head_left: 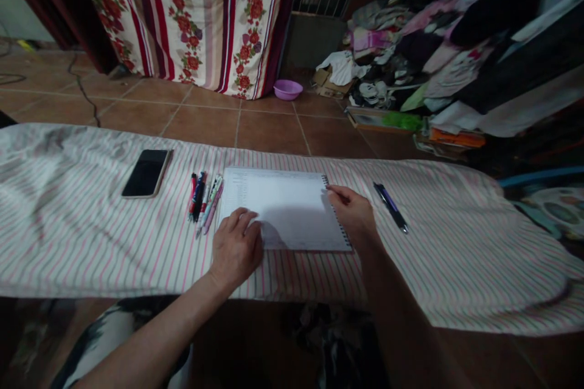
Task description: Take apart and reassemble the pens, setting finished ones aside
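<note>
**pagewatcher:** so where's the notebook (283, 206) sitting exactly?

**stripeycloth:** pretty much dead centre on the bench (68, 237), lying flat on the pink-and-grey striped cloth. It's open to a pale page with faint lines, and the spiral binding (336, 213) runs down its right edge.

**pagewatcher:** and the hands?

**stripeycloth:** the left hand (236, 249) lies palm down on the lower-left corner of the page, fingers loosely spread, gripping nothing. The right hand (353, 213) is at the right edge by the spiral, fingers curled in with the tips touching the upper part of the binding. Honestly can't tell if it's pinching the page or only resting there, it's too dark on that side.

**pagewatcher:** anything else on the cloth?

**stripeycloth:** a bunch of pens (204, 199) lying side by side just left of the notebook, red, dark and pastel ones. Further left there's a phone (146, 172), screen up and dark. One dark pen (390, 206) lies alone near the right hand, not touching it.

**pagewatcher:** background?

**stripeycloth:** brown tiled floor (205, 121) behind the bench, a floral striped curtain (205, 12) hanging at the back, a small purple bowl (287, 89) on the floor just beside it, and a big pile of clothes (456, 42) off to the right.
</note>
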The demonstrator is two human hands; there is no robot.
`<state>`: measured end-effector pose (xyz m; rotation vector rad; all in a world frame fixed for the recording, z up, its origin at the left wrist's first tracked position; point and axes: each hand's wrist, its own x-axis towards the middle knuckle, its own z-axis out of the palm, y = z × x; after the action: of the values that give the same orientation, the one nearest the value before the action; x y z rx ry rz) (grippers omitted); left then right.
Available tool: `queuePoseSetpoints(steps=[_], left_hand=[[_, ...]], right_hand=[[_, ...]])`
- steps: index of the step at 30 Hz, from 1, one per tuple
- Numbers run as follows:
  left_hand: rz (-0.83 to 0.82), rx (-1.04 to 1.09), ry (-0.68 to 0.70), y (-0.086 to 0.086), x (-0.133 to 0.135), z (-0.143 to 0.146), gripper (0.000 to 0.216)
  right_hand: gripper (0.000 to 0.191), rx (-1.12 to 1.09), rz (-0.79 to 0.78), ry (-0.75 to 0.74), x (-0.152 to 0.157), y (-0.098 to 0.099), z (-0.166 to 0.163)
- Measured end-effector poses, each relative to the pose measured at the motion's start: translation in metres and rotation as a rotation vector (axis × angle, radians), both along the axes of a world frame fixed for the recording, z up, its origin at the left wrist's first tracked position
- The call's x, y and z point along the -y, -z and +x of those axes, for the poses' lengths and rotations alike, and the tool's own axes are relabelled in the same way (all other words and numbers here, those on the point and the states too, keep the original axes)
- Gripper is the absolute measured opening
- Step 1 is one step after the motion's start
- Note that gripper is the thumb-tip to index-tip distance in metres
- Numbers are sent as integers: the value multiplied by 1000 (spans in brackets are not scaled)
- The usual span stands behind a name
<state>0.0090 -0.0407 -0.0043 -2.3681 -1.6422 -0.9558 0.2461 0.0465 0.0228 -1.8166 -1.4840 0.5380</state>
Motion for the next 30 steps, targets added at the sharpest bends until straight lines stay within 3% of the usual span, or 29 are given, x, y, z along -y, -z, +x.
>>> queuePoseSetpoints(steps=[7, 12, 18, 25, 30], left_hand=[[5, -10, -282, -16, -13, -47, 19], [-64, -52, -465, -21, -15, -66, 22], [-188, -154, -482, -21, -15, -71, 31], [-242, -180, -479, -15, -18, -70, 34], [-256, -183, -515, -14, -20, -67, 33]], right_hand=[[32, -216, 103, -251, 14, 7, -77], [25, -195, 161, -370, 22, 14, -106], [23, -147, 200, -463, 26, 17, -119], [21, -132, 171, -459, 26, 28, -117], [20, -142, 159, -458, 25, 24, -117]])
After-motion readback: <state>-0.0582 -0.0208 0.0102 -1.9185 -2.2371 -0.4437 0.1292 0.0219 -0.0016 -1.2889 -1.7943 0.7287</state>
